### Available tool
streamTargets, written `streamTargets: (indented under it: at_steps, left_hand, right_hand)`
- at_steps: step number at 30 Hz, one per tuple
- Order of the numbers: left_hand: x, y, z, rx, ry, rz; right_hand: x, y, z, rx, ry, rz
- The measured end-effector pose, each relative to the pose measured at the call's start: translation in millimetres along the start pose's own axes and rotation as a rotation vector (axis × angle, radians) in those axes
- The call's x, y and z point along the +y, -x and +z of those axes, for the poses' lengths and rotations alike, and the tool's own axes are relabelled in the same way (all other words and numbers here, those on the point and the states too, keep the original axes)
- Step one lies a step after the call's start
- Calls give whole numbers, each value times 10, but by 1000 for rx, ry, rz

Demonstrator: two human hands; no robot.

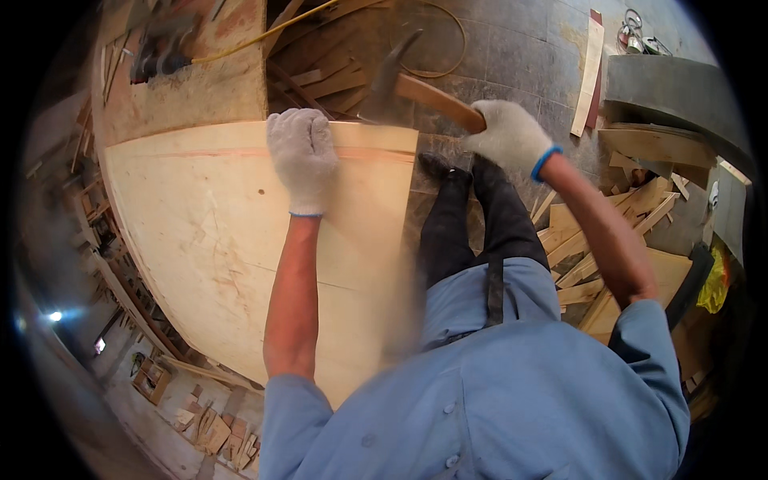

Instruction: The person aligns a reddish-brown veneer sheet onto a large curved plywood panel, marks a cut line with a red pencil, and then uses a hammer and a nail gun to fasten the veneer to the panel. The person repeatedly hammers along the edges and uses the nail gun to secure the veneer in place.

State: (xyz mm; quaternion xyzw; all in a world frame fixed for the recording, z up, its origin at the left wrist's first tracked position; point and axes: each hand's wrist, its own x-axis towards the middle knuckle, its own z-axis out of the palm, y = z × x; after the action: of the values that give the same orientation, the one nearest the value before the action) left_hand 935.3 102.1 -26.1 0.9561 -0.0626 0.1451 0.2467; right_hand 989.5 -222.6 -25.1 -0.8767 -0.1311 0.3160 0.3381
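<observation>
A broad pale plywood panel lies at my left, with a thin strip running along its far edge. My left hand, in a grey-white work glove with a blue cuff, is closed over that far edge, its fingers curled. In the matching glove, my right hand is wrapped round the wooden handle of a hammer. The hammer's dark metal head reaches left, near the panel's far right corner, and is somewhat blurred. Whether it touches the panel I cannot tell.
Beyond the panel, a dark tool with a yellow hose rests on a wooden surface. Scrap wood fills a gap beside it. More offcuts pile up at my right, near a curved grey piece. A long board lies on the floor.
</observation>
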Motion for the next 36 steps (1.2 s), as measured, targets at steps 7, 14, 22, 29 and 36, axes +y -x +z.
streamTargets:
  at_steps: [7,14,22,29,36]
  left_hand:
    - [365,63,252,25,40,181]
    - [464,173,336,-177,42,80]
    - [440,215,362,-249,-50,12]
    - [418,217,355,-267,-39,-22]
    - [494,224,414,-199,-56,-52]
  right_hand:
    - [201,863,912,374,-455,-151]
    - [297,1347,1647,138,-1140,162]
    - [234,1047,2127,352,-958,-245]
    - [133,1061,2369,211,-1175,-187]
    - [113,1155,2468,152,-1355,-122]
